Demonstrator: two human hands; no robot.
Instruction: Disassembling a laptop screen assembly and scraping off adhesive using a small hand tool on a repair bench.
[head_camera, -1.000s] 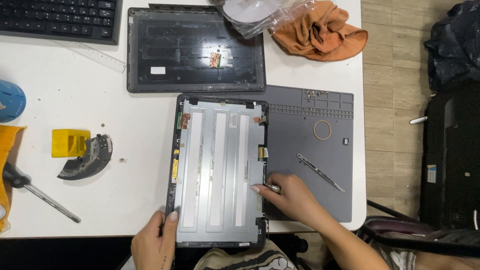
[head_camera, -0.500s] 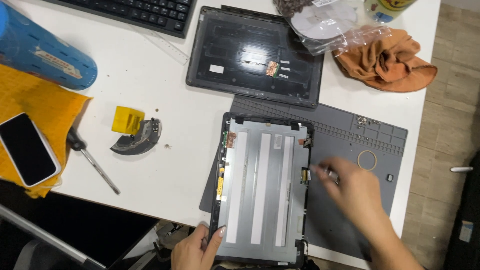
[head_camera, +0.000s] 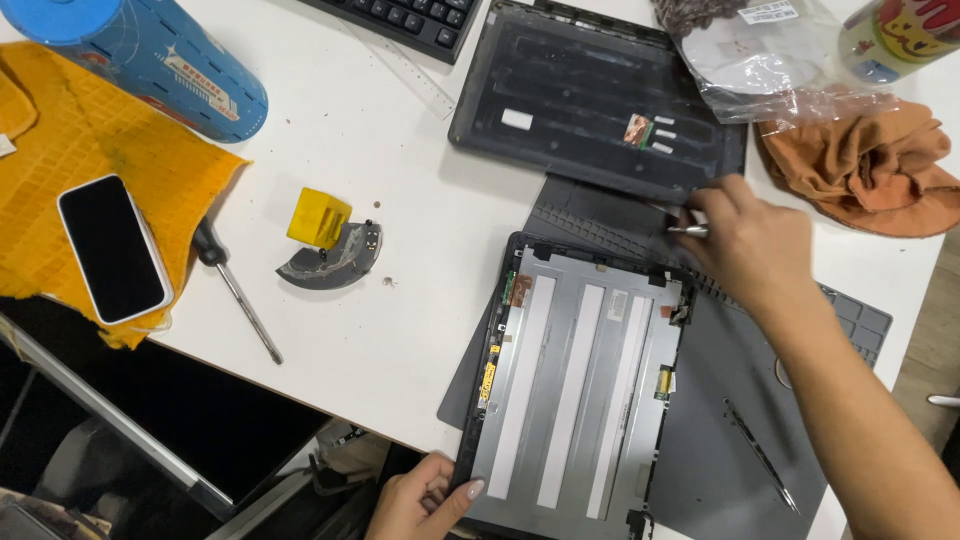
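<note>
Fingers (head_camera: 722, 205) of my right hand (head_camera: 755, 250) are pinching a small metal tool (head_camera: 690, 230) just beyond the opened tablet's (head_camera: 580, 385) far-right corner, while my left hand (head_camera: 420, 500) is gripping its near-left edge.

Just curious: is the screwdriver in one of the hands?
No, the screwdriver lies untouched on the white table, far from both hands.

A single head-worn camera looks steeply down, from fairly near, onto a white table top (head_camera: 400, 150), tilted so the table edge runs diagonally from lower left to right. The opened grey tablet chassis with silver strips (head_camera: 580, 390) sits low and centre-right, on a dark grey rubber work mat (head_camera: 740, 380). The near side is cropped, with dark floor showing at lower left, and there is no second view to share any part of the scene.
</note>
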